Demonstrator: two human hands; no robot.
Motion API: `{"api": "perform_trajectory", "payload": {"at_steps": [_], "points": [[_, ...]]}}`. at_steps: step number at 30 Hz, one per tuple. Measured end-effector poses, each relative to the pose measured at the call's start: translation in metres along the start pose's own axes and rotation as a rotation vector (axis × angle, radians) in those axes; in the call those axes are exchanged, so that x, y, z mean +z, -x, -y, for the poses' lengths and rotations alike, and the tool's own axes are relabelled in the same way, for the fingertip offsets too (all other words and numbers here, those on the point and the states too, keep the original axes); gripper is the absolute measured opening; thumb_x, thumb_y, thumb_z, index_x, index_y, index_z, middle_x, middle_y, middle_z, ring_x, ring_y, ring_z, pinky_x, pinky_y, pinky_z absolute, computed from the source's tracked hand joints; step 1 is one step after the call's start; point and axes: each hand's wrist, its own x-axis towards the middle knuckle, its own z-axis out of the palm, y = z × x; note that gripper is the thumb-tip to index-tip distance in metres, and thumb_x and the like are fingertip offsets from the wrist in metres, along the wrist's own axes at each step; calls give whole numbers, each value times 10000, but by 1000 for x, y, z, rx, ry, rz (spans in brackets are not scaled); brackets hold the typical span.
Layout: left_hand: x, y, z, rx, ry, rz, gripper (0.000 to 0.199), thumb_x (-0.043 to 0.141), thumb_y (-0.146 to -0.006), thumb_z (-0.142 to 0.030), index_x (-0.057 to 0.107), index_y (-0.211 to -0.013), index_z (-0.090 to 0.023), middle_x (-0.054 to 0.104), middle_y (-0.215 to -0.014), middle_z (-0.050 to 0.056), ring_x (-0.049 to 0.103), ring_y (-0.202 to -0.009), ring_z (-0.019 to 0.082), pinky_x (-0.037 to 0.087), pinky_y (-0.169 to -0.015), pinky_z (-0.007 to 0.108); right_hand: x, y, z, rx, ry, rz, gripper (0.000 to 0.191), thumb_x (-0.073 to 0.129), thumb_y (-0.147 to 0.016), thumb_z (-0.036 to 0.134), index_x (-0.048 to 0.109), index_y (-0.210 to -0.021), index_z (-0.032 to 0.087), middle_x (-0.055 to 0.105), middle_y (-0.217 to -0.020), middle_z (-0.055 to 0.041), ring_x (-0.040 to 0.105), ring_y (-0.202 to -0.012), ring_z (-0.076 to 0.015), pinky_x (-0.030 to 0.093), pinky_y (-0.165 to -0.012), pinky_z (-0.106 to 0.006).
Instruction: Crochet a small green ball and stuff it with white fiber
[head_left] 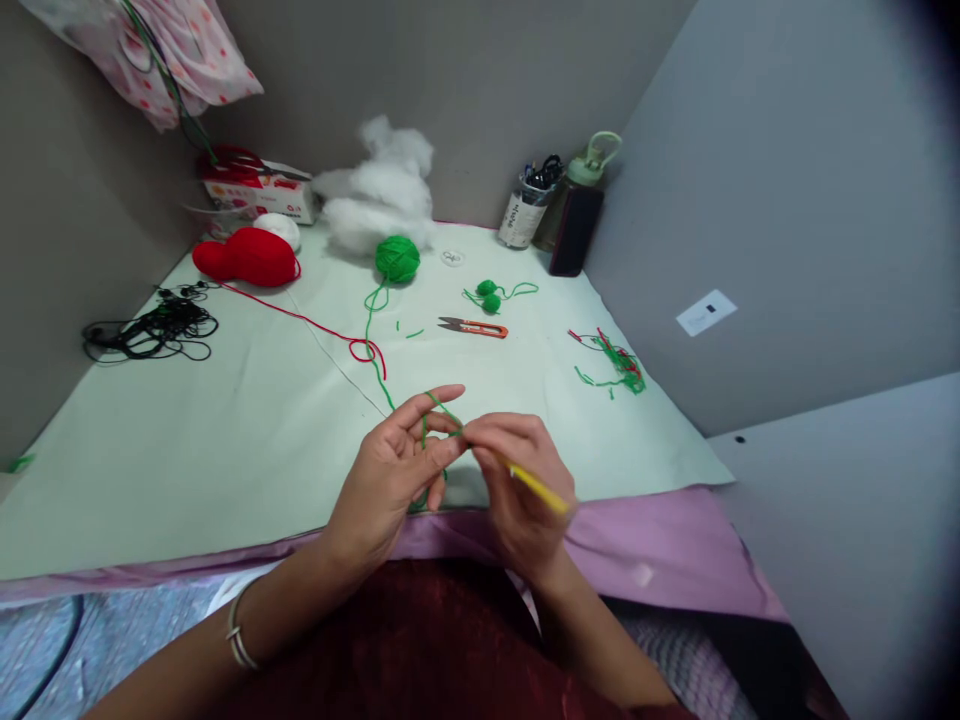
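Observation:
My left hand (405,455) has green yarn (373,345) looped over its raised index finger, and its thumb and middle finger pinch the working end of that yarn. From there the strand runs back to a green yarn ball (397,260). Close against those fingertips, my right hand (521,480) grips a crochet hook (536,487) by its yellow handle. The hook's tip is hidden at the pinch, where the two hands meet. Beyond the hands lie orange-handled thread snips (474,327) and two small green balls (489,296) with yarn tails.
At the back left are a red yarn bundle (247,257), white stuffing (382,190), a box (259,190) and tangled black cord (154,325). A pen cup (519,218), phone (577,232) and bottle (589,165) stand at the back right, with yarn scraps (619,365) nearer.

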Motion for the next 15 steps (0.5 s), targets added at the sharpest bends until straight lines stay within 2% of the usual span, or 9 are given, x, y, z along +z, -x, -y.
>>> {"api": "perform_trajectory", "payload": {"at_steps": [2, 3, 4, 6, 8, 10, 13, 15], "points": [[-1, -1, -2, -101, 84, 19, 413, 858, -829, -216, 761, -1230, -195, 496, -681, -79, 284, -440, -5, 369, -395, 98, -1, 2, -2, -110, 131, 15, 388, 691, -943, 96, 753, -1261, 310, 746, -1106, -71, 709, -978, -203, 605, -804, -352], [-2, -2, -4, -157, 127, 34, 392, 848, -836, -206, 769, -1220, -175, 441, -643, -91, 241, -444, -3, 353, -395, 93, -2, 2, -3, -113, 132, 3, 374, 693, -942, 98, 760, -1248, 302, 747, -1106, -73, 710, -978, -204, 600, -808, -351], [-3, -3, -6, -199, 164, 45, 369, 840, -839, -189, 780, -1202, -158, 394, -622, -99, 206, -451, 1, 336, -394, 87, -3, 1, -3, -70, 84, -25, 332, 676, -955, 105, 772, -1211, 294, 750, -1072, -66, 708, -950, -197, 593, -796, -344], [-5, -4, -10, -217, 204, 54, 318, 830, -832, -149, 803, -1149, -144, 345, -613, -105, 174, -463, 5, 297, -387, 81, -4, -5, -4, 113, -118, -104, 248, 612, -1003, 139, 787, -1103, 283, 741, -960, -37, 687, -828, -164, 570, -735, -320], [-6, -5, -12, -169, 178, 54, 274, 824, -833, -136, 817, -1106, -165, 393, -628, -94, 199, -457, -1, 304, -392, 84, -4, -10, -4, 286, -356, -140, 223, 574, -1035, 195, 782, -1017, 272, 720, -887, -14, 644, -718, -135, 538, -666, -296], [-6, -4, -11, -103, 93, 67, 268, 824, -839, -155, 818, -1102, -205, 547, -717, -58, 295, -451, -11, 358, -417, 101, -3, -13, -4, 362, -489, -93, 194, 597, -1032, 241, 783, -984, 261, 723, -892, -13, 633, -708, -127, 523, -652, -284], [-3, -2, -8, -32, -40, 78, 293, 833, -849, -218, 807, -1140, -248, 667, -860, -17, 449, -488, 4, 432, -476, 134, 0, -13, -5, 394, -471, -30, 158, 635, -1014, 276, 788, -986, 251, 748, -916, -20, 647, -751, -134, 529, -681, -284], [-3, -1, -7, -20, -85, 64, 297, 838, -850, -251, 805, -1145, -246, 667, -871, -14, 441, -495, 9, 451, -496, 153, 0, -12, -6, 430, -476, -43, 166, 630, -1016, 311, 777, -988, 242, 755, -907, -24, 647, -734, -134, 537, -676, -285]]}}
